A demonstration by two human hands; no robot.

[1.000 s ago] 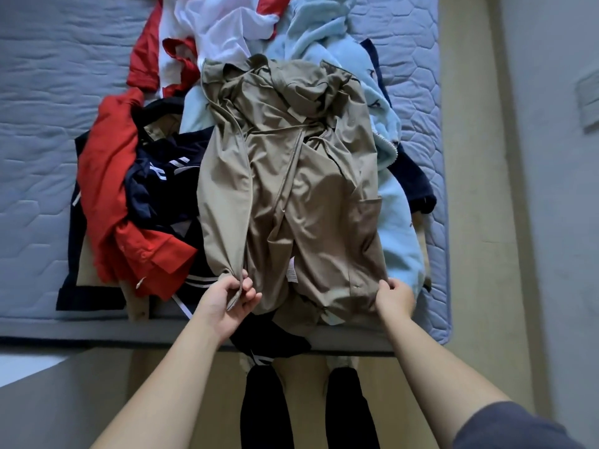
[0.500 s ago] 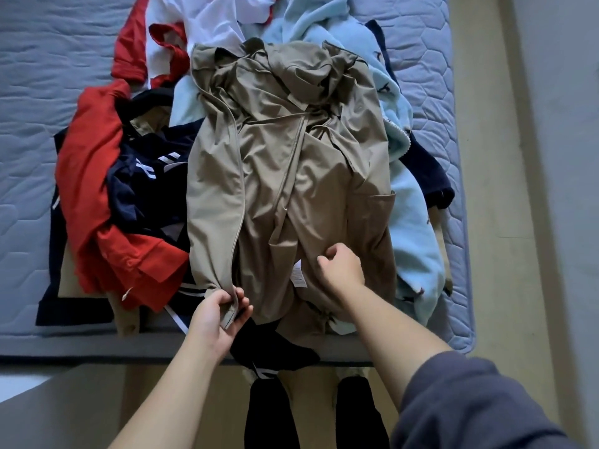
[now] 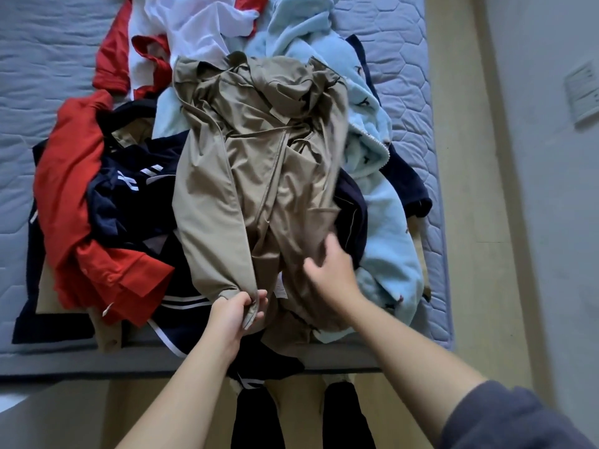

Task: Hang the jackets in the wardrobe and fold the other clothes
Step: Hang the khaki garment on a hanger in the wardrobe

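Note:
A tan hooded jacket (image 3: 259,176) lies front-up on top of a pile of clothes on the bed. My left hand (image 3: 238,314) pinches the jacket's lower left hem corner near the bed's front edge. Blurred by motion, my right hand (image 3: 330,273) is on the jacket's lower right front panel, with the fabric between thumb and fingers. A navy garment (image 3: 351,215) shows beside that panel.
Under and around the jacket lie a red garment (image 3: 74,189), a navy striped one (image 3: 129,196), a light blue fleece (image 3: 385,241) and a white and red top (image 3: 194,30). The grey quilted mattress (image 3: 42,59) spreads left. Wooden floor (image 3: 466,222) and a wall run along the right.
My right hand left the jacket's far right hem, went to its middle, then shifted right and up. The right panel has been drawn leftward, uncovering navy cloth. My left hand keeps its hold.

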